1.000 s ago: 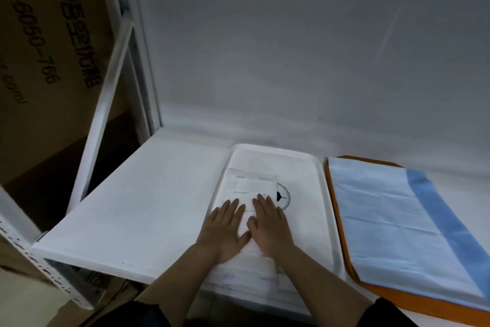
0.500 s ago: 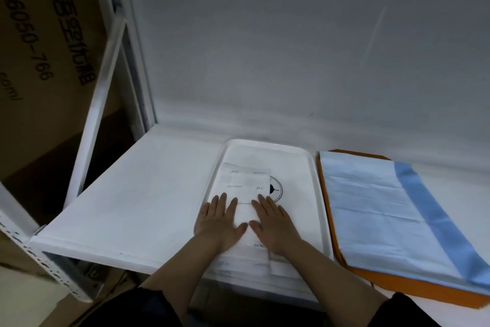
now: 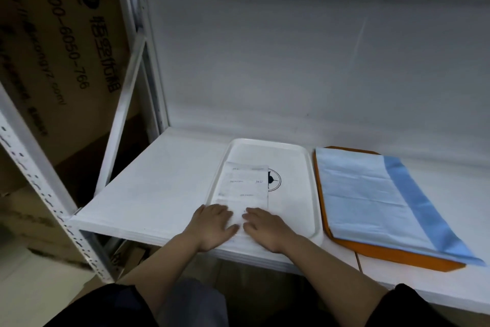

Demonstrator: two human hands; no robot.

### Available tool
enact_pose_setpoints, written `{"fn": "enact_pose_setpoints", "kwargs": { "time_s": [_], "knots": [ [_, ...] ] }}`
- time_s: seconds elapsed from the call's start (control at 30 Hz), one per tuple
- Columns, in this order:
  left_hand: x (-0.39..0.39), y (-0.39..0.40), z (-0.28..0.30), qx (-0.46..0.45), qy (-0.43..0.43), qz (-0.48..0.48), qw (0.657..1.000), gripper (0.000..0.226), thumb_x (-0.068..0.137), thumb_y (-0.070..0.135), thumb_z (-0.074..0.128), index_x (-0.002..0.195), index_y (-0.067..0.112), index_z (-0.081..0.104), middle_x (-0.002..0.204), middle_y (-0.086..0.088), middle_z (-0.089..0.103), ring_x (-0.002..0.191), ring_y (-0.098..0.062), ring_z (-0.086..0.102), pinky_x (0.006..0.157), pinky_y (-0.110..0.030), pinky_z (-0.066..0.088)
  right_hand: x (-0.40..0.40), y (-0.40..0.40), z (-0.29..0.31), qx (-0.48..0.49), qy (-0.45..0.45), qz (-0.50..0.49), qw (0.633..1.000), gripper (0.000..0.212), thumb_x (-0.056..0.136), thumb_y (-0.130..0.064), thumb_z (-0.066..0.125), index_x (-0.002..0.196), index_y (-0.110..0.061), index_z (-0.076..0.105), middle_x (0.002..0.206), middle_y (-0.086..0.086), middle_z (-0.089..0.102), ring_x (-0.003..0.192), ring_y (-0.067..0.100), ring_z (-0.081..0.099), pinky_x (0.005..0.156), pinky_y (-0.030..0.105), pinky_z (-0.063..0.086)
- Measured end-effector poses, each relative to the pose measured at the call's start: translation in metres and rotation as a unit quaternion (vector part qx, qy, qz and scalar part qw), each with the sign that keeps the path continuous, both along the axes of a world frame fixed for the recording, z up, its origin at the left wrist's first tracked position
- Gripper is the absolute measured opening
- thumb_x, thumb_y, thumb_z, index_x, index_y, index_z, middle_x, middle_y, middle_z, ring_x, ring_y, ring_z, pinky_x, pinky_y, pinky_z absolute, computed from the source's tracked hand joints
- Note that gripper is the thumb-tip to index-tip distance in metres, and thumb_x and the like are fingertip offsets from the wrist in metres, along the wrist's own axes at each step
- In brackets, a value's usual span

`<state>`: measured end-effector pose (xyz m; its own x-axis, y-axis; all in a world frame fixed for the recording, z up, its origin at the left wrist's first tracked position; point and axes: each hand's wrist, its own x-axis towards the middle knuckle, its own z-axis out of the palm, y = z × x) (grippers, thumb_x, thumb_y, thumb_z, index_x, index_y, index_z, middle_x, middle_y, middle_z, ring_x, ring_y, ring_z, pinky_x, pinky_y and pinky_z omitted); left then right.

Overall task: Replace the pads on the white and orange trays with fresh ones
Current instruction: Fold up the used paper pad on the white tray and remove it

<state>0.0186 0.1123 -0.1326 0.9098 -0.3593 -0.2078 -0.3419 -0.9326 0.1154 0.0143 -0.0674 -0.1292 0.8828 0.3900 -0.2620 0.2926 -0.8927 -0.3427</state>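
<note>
A white tray (image 3: 294, 157) lies on the shelf with a round black logo on its floor. A folded white pad (image 3: 245, 186) with faint print lies along the tray's left half. My left hand (image 3: 213, 226) and my right hand (image 3: 266, 228) rest side by side on the pad's near end, fingers bent and pressing down on it. To the right lies the orange tray (image 3: 371, 252), covered by a pale blue pad (image 3: 363, 196) with a darker blue band along its right side.
The white shelf board (image 3: 159, 183) extends bare to the left of the trays. A white upright post (image 3: 34, 173) and a diagonal brace (image 3: 122, 112) frame the left side. A brown cardboard box (image 3: 53, 61) stands behind them. Another shelf runs overhead.
Both hands have slid back along the folded pad toward the tray's near edge, and their fingers have bent. The camera has pulled back and tilted up.
</note>
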Motion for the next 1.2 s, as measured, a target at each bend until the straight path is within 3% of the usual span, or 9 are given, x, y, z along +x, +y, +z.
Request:
{"fn": "enact_pose_setpoints", "kwargs": {
  "time_s": [0.2,0.27,0.43,0.53,0.6,0.7,0.97,1.1,1.2],
  "knots": [
    [-0.02,0.02,-0.004,0.005,-0.004,-0.081,0.997,0.101,0.062,0.08,0.024,0.149,0.029,0.021,0.157,0.003,0.019,0.144,-0.014,0.017,0.118,-0.031,0.01,-0.019,-0.002,-0.001,-0.005,0.038,0.037,0.999,0.081,0.088,-0.065,0.044,0.152,-0.024,0.015,0.16,-0.003,0.012,0.145,0.015,0.013,0.117,0.034,0.015],
    [-0.02,0.023,-0.009,0.032,-0.028,-0.103,0.994,0.103,0.061,0.078,0.023,0.15,0.028,0.017,0.157,0.001,0.019,0.144,-0.016,0.019,0.116,-0.03,0.012,-0.024,-0.005,0.0,-0.041,0.014,0.057,0.997,0.083,0.088,-0.056,0.052,0.152,-0.021,0.013,0.159,0.001,0.013,0.144,0.019,0.018,0.116,0.036,0.021],
    [-0.02,0.016,-0.01,0.006,-0.052,-0.065,0.997,0.098,0.064,0.072,0.004,0.148,0.026,0.026,0.154,0.001,0.03,0.139,-0.016,0.031,0.112,-0.023,0.022,-0.028,-0.014,-0.003,-0.072,-0.069,0.052,0.994,0.048,0.097,-0.02,0.041,0.144,-0.014,0.033,0.143,0.01,0.043,0.124,0.029,0.046,0.101,0.04,0.039],
    [-0.019,0.007,-0.005,-0.01,-0.035,-0.045,0.998,0.08,0.079,0.067,0.015,0.147,0.028,0.029,0.153,0.004,0.031,0.137,-0.015,0.034,0.109,-0.023,0.027,-0.025,-0.024,-0.001,-0.083,-0.095,0.041,0.991,0.043,0.098,-0.012,0.035,0.14,-0.016,0.041,0.131,0.011,0.054,0.113,0.031,0.054,0.096,0.04,0.043],
    [-0.017,0.0,0.0,-0.028,-0.02,-0.037,0.999,0.054,0.095,0.048,0.034,0.146,0.029,0.03,0.152,0.005,0.032,0.136,-0.015,0.035,0.108,-0.025,0.031,-0.022,-0.033,0.002,-0.086,-0.118,0.04,0.988,0.043,0.098,-0.011,0.034,0.14,-0.017,0.041,0.127,0.012,0.057,0.11,0.031,0.055,0.093,0.038,0.044],
    [-0.014,-0.014,0.005,-0.055,-0.017,-0.036,0.998,0.045,0.099,0.031,0.039,0.143,0.028,0.037,0.147,0.005,0.041,0.132,-0.015,0.04,0.105,-0.025,0.033,-0.02,-0.049,0.005,-0.079,-0.134,0.035,0.987,0.042,0.099,-0.012,0.033,0.139,-0.019,0.041,0.125,0.011,0.058,0.107,0.029,0.057,0.091,0.036,0.045],
    [-0.005,-0.051,0.014,-0.143,-0.045,0.017,0.989,0.025,0.098,0.032,0.04,0.107,0.024,0.061,0.105,0.005,0.066,0.097,-0.019,0.059,0.073,-0.027,0.04,-0.021,-0.095,0.018,0.025,-0.172,-0.059,0.983,0.032,0.099,-0.022,0.038,0.126,-0.025,0.056,0.114,0.002,0.065,0.098,0.022,0.06,0.067,0.027,0.036],
    [0.0,-0.06,0.018,-0.285,-0.034,0.075,0.955,0.024,0.093,0.033,0.049,0.078,0.015,0.057,0.071,0.006,0.058,0.068,-0.013,0.054,0.061,-0.026,0.037,-0.023,-0.11,0.026,0.042,-0.199,-0.08,0.976,0.026,0.101,-0.031,0.036,0.112,-0.02,0.056,0.101,0.007,0.067,0.089,0.026,0.06,0.063,0.029,0.034],
    [0.004,-0.06,0.022,-0.396,-0.006,0.116,0.911,0.021,0.084,0.041,0.058,0.088,0.021,0.066,0.08,0.012,0.066,0.074,-0.004,0.059,0.069,-0.025,0.044,-0.024,-0.113,0.03,0.057,-0.217,-0.081,0.971,0.027,0.103,-0.032,0.032,0.111,-0.017,0.053,0.092,0.008,0.064,0.082,0.027,0.059,0.061,0.031,0.033]
  ]
}}
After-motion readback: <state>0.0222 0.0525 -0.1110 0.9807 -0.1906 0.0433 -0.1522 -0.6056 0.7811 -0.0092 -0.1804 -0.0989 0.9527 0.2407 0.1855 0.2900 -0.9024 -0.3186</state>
